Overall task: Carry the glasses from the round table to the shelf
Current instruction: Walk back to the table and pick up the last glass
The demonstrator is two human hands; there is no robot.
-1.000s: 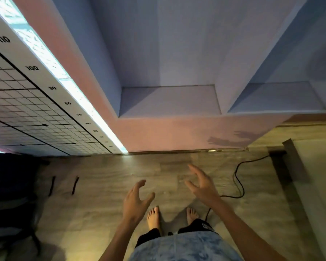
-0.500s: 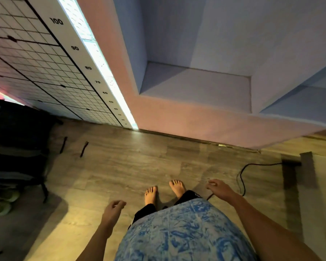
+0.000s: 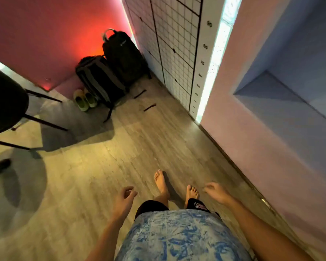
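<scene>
No glasses are in view. My left hand (image 3: pixel 124 199) hangs low beside my hip, empty, with the fingers loosely curled. Over my bare feet my right hand (image 3: pixel 215 191) is also empty, fingers apart. The shelf (image 3: pixel 282 102) is a blue recess in the pink wall on the right, and its visible ledge holds nothing. A dark round table (image 3: pixel 6 104) on thin black legs juts in at the left edge; its top surface does not show.
Two black backpacks (image 3: pixel 109 68) and a pair of green shoes (image 3: pixel 85 99) sit in the far corner against the red wall. A grid panel with a numbered scale (image 3: pixel 177 44) lines the wall. Someone's dark shoe (image 3: pixel 0 165) shows at the far left. Wood floor lies between.
The view has swung left, from facing the shelf to looking along the wall toward the corner and the table. Both hands have dropped from raised and spread to hanging low.
</scene>
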